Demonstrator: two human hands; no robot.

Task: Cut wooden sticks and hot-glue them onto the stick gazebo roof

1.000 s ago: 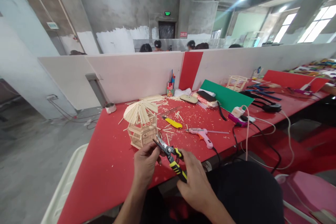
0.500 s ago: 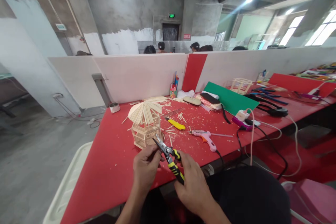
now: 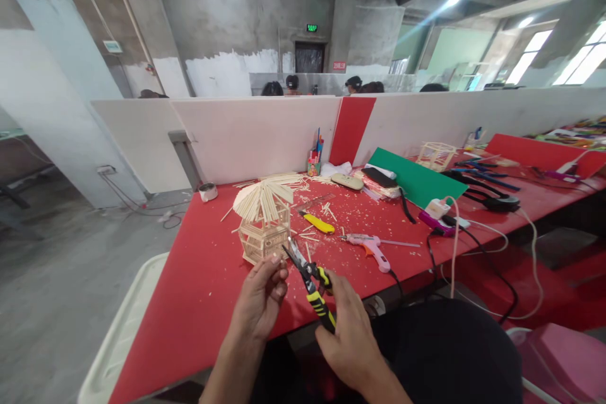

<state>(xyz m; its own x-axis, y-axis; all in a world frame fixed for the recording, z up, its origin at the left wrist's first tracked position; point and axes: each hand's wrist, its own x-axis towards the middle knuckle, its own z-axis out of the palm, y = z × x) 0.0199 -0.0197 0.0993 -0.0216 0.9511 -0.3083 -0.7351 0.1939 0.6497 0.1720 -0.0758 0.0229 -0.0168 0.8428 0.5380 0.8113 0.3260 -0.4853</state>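
Right hand (image 3: 350, 328): closed round the yellow-and-black handles of the snips (image 3: 310, 278), near the table's front edge; blades pointed up and to the far left, jaws a little apart. Held slightly steeper than half a second earlier, tips shifted a touch to the right.

Left hand (image 3: 262, 293): fingers drawn together, fingertips (image 3: 277, 261) bunched as if pinching something small (a stick offcut, perhaps; too small to tell). Lifted and eased back from the blades since the earlier frames, when it sat lower and close against the pivot. Now just left of the blade tips, apart from them. Judged: a cut finished or a piece being repositioned, with blades and fingers separated.

Stick pavilion (image 3: 262, 221): upright on the red table (image 3: 199, 290), just beyond the left hand and touching neither hand; fan-shaped roof of sticks, lattice base. Unmoved across the frames.

Further out, to the right: yellow utility knife (image 3: 318, 223), loose stick offcuts (image 3: 307, 233) scattered about it, pink glue gun (image 3: 372, 246) lying on its side with cord trailing off the near edge.

Far side: pen cup (image 3: 313, 164) against the white partition (image 3: 255, 136); green sheet (image 3: 416, 180) further right; small tape roll (image 3: 207, 192) at the far left corner.
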